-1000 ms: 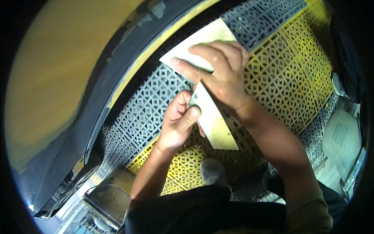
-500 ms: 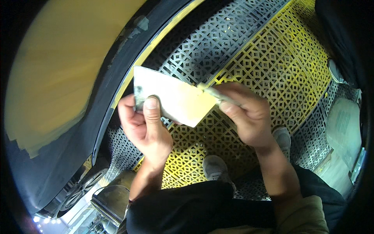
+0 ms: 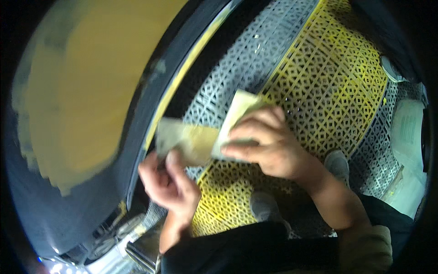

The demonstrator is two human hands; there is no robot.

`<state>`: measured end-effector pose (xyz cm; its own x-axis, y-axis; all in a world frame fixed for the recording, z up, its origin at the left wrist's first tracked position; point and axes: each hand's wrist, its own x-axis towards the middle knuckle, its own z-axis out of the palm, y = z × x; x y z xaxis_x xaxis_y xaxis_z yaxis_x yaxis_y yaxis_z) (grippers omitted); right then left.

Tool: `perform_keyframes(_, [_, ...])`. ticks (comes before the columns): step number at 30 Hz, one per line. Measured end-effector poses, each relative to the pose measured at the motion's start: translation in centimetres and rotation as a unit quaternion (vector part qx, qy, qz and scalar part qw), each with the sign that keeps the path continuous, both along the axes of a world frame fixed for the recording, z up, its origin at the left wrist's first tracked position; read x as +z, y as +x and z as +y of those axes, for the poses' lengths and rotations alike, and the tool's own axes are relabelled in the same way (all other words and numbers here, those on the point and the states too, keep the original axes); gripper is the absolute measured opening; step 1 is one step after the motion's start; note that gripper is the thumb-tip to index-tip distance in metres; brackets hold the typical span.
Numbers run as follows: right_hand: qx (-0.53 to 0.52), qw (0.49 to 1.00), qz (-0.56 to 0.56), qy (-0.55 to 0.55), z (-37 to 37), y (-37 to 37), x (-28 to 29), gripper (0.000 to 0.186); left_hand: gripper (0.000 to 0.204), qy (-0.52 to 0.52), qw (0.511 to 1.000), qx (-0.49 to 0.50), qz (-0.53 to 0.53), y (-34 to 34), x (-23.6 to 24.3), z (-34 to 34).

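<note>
My left hand [image 3: 171,185] is closed on the lower left corner of a flat, pale putty spreader [image 3: 197,139], its thumb pressed on the upper face. Tan-yellow putty is smeared over the right part of that spreader. My right hand [image 3: 273,146] grips a second putty spreader [image 3: 238,106], pale yellow and tilted, with fingers on one face and thumb along the lower edge. The lower left edge of this second spreader meets or overlaps the right end of the first; blur hides whether they touch. Both are held above the floor grating, beside the car body.
At the left is a dark car panel [image 3: 86,201] with a broad coat of tan putty [image 3: 96,91]. A yellow-edged trim strip [image 3: 182,68] curves alongside. Yellow and grey grating [image 3: 328,73] covers the floor. Another person's shoe [image 3: 391,68] shows at upper right, near a pale container [image 3: 406,132].
My right hand has turned its spreader from nearly edge-on to broad-face view and moved it left over the other one. The left-hand spreader has dropped lower and its putty now looks more spread.
</note>
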<state>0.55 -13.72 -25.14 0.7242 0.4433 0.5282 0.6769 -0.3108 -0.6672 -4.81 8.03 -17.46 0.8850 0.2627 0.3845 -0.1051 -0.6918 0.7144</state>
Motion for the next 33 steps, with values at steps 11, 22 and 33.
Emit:
perform_keyframes(11, [-0.091, 0.463, 0.532, 0.703, 1.7, 6.2, -4.1, 0.030, 0.033, 0.175, 0.984, 0.038, -0.010, 0.0, 12.9, -1.3])
perform_keyframes(22, [-0.164, 0.470, 0.545, 0.674, 4.2, 15.1, -1.9, 0.020, 0.030, 0.166, 0.968, 0.074, 0.175, -2.9, 13.3, -4.1])
perform_keyframes(33, [-0.124, 0.429, 0.553, 0.704, 4.5, 15.8, -1.8, 0.016, 0.041, 0.161, 0.978, 0.030, 0.129, -1.9, 12.5, -4.5])
